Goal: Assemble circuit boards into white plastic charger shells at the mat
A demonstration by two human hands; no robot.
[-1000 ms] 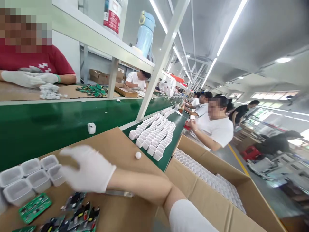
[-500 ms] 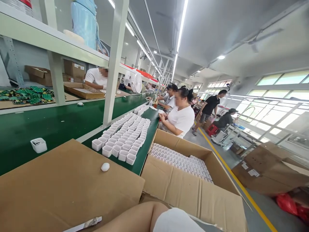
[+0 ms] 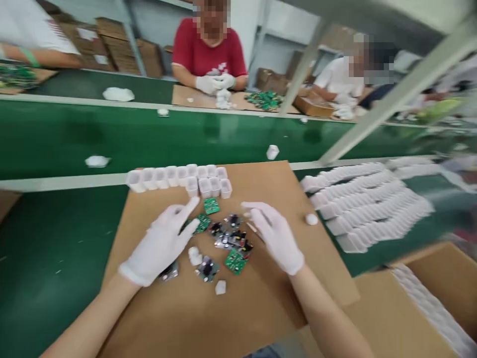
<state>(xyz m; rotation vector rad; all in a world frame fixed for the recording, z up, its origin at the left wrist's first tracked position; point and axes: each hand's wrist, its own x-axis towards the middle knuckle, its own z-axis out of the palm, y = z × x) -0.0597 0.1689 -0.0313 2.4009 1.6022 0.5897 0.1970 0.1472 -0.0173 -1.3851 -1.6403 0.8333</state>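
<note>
My left hand (image 3: 160, 243), in a white glove, is over the left of a cardboard sheet (image 3: 194, 318). Its fingers are spread, with thumb and forefinger apart beside a green circuit board (image 3: 203, 223). My right hand (image 3: 276, 236), also gloved, hovers right of the boards with its fingers stretched out and apart. A thin pale strip (image 3: 251, 227) shows by its fingers; whether it is touched cannot be made out. Between the hands lie several small circuit boards, one green side up (image 3: 235, 261), another with dark parts (image 3: 207, 268). White pieces (image 3: 220, 287) lie nearby.
White square cups (image 3: 160, 177) line the sheet's far edge. More rows of cups (image 3: 368, 204) stand at the right, above an open carton (image 3: 439, 278). A green conveyor (image 3: 223, 134) crosses behind, carrying a few white pieces. Beyond it sit co-workers, one in a red shirt (image 3: 182, 44).
My view has swung left and down from the aisle and carton to the cardboard sheet. Both gloved hands and the circuit boards are now in sight; before, mainly one arm showed.
</note>
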